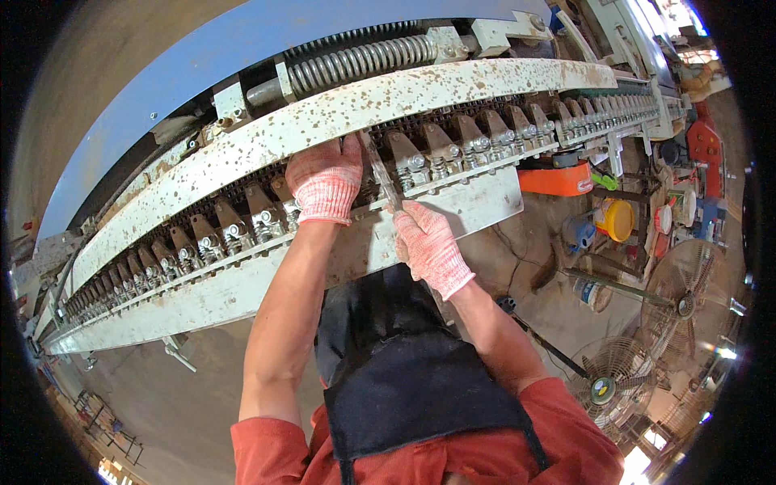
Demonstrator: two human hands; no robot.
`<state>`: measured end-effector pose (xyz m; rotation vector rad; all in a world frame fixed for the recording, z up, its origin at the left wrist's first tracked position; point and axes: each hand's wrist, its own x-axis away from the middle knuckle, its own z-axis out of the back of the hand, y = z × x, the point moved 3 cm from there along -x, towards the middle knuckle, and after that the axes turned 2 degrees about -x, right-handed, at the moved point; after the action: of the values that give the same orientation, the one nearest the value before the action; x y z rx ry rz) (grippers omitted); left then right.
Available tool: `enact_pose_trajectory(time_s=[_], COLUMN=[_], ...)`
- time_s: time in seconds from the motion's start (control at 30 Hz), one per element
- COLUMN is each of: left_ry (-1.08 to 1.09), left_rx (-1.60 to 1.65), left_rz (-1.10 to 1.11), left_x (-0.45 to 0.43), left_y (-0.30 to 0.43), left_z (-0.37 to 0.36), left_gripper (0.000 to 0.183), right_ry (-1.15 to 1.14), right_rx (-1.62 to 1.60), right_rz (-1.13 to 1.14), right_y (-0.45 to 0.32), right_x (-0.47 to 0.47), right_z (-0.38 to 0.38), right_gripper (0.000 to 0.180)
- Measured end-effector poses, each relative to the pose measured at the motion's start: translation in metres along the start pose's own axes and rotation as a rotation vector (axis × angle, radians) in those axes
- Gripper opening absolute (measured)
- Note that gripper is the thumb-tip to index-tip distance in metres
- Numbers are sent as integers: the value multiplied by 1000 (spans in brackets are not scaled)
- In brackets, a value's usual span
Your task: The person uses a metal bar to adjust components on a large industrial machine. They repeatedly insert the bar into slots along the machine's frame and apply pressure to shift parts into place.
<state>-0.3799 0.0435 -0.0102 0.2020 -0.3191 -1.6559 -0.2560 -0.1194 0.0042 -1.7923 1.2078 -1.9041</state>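
My right hand (431,245), in a pink-and-white knit glove, is closed around a long worn metal bar (382,170). The bar slants up past my left hand, and its upper tip meets the lower edge of a white paint-spattered rail (260,145). Part of its lower length shows below my wrist, against the black apron (424,388). My left hand (324,182), gloved alike, reaches in among the row of spring-loaded metal clamps (407,154). Its fingertips are hidden at the rail, so whatever they touch is out of sight. A dark chain runs behind the clamps.
A thick coil spring (364,60) on a shaft lies beyond the rail, below a blue panel (200,66). To the right are an orange part (555,180), a yellow bucket (615,219) and two caged fans (685,303). A white ledge (200,303) runs along the machine's near side.
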Motion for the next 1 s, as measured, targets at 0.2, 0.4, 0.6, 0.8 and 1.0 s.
enact_pose_trajectory(time_s=[0.2, 0.4, 0.6, 0.8, 1.0], left_ry=[-116, -161, -138, -188, -219], left_rx=[-40, -36, -4, 24, 74], left_rz=[41, 68, 44, 40, 25], left_x=[-8, -8, -3, -3, -5], left_y=[4, 5, 3, 2, 1], left_z=[3, 14, 14, 11, 16], left_gripper=[53, 50, 48, 44, 46], right_ry=[4, 74, 163, 194, 273], right_rx=[77, 242, 768, 935, 1037], right_rz=[9, 139, 337, 320, 454], right_y=[-4, 20, -10, -19, -29], right_x=[5, 1, 12, 19, 18], right_z=[-3, 7, 13, 2, -22], right_gripper=[19, 31, 39, 36, 34])
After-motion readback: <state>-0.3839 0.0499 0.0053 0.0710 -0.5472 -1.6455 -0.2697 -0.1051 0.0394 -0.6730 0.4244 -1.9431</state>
